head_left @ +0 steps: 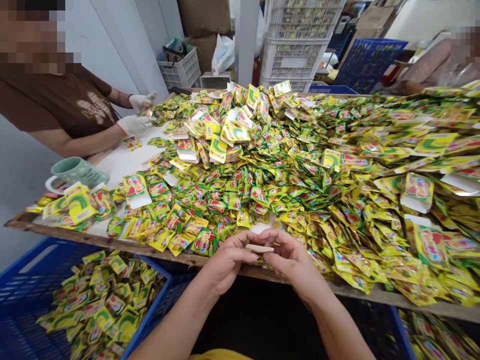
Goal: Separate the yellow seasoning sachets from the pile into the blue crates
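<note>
Left hand (227,262) and right hand (292,262) pinch a pale strip (259,248) between narrow fingers (268,253), just beside yellow sachets (240,187) heaped on the wooden counter (112,245).

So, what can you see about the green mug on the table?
The pale green mug looks like glazed ceramic, with darker marks printed on its side and a pale loop handle. It sits on the white table top near the left edge, beside yellow-green sachets. Whether it stands upright or tilts is hard to tell.
</note>
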Action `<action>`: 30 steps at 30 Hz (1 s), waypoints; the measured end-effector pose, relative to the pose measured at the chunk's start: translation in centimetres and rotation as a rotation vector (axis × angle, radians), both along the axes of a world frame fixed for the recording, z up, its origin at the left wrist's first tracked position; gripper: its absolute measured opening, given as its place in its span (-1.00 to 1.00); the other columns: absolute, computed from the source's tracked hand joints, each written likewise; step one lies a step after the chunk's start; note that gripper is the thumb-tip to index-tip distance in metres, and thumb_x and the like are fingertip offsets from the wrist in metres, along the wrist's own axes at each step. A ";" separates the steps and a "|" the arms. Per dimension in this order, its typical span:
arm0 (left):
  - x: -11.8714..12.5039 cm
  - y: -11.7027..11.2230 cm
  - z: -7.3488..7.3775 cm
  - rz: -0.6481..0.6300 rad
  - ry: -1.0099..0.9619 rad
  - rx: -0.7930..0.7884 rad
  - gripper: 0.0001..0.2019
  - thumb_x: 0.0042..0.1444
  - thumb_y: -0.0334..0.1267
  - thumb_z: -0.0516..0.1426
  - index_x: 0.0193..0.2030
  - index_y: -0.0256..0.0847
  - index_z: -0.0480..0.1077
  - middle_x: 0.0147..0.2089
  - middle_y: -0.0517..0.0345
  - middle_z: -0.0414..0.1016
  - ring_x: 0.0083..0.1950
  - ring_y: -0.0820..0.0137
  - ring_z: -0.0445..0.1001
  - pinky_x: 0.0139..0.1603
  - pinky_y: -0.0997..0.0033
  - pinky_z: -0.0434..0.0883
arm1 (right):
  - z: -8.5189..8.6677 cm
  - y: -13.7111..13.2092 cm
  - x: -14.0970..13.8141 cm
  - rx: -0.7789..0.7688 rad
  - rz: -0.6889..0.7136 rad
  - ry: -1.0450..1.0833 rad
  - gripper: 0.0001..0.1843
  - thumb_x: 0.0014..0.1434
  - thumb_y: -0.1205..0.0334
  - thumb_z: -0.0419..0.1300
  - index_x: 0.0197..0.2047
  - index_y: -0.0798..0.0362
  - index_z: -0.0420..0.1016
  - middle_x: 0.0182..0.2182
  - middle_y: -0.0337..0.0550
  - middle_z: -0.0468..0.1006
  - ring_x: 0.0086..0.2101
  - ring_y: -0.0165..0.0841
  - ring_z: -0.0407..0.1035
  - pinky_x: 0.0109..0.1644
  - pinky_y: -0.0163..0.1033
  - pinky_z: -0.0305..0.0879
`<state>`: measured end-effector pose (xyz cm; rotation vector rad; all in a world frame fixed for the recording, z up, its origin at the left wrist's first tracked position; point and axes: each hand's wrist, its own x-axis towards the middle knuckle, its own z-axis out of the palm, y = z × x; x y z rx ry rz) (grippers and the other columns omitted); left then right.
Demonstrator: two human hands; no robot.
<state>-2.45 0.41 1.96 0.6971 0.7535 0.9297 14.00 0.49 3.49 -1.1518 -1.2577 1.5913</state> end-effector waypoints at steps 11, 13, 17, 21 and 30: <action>0.8 0.8 -1.4 0.329 0.336 0.299 -0.79 0.08 -0.23 0.23 -0.15 -0.22 0.56 -0.12 0.05 0.62 -0.06 0.26 0.54 0.05 0.28 0.41 | -0.6 1.9 -0.1 0.143 -0.122 -0.115 -0.77 0.03 0.08 0.32 -0.26 0.01 0.64 -0.39 -0.15 0.57 -0.58 -0.48 0.30 -0.55 -0.35 0.34; 0.9 1.1 -1.6 0.344 0.384 0.335 -0.79 0.10 -0.23 0.21 -0.13 -0.21 0.54 -0.14 0.06 0.62 -0.11 0.30 0.55 -0.02 0.33 0.44 | -0.9 1.9 -0.2 0.142 -0.158 -0.113 -0.79 -0.01 0.09 0.35 -0.29 0.01 0.64 -0.42 -0.17 0.57 -0.61 -0.50 0.28 -0.57 -0.36 0.34; 0.8 1.4 -1.9 0.345 0.484 0.435 -0.85 0.07 -0.23 0.23 -0.25 -0.24 0.55 -0.28 0.09 0.61 -0.24 0.34 0.54 -0.16 0.39 0.46 | -1.5 1.5 -0.1 0.194 -0.185 -0.088 -0.84 0.00 0.14 0.35 -0.31 -0.03 0.65 -0.39 -0.16 0.56 -0.52 -0.43 0.37 -0.53 -0.34 0.39; 0.4 1.4 -1.7 0.353 0.484 0.553 -0.92 0.03 -0.28 0.27 -0.33 -0.23 0.55 -0.29 0.09 0.60 -0.22 0.34 0.54 -0.14 0.38 0.45 | -1.3 1.2 0.3 0.291 -0.152 -0.113 -0.85 0.01 0.21 0.35 -0.29 -0.06 0.66 -0.35 -0.13 0.59 -0.33 -0.31 0.47 -0.36 -0.27 0.46; 0.3 1.4 -0.5 0.274 0.513 0.537 -0.92 0.04 -0.31 0.26 -0.32 -0.25 0.56 -0.32 0.07 0.60 -0.26 0.35 0.54 -0.19 0.40 0.45 | -0.9 1.9 0.6 0.284 -0.121 -0.190 -0.89 -0.01 0.18 0.36 -0.38 0.01 0.64 -0.44 -0.14 0.57 -0.44 -0.32 0.45 -0.42 -0.24 0.44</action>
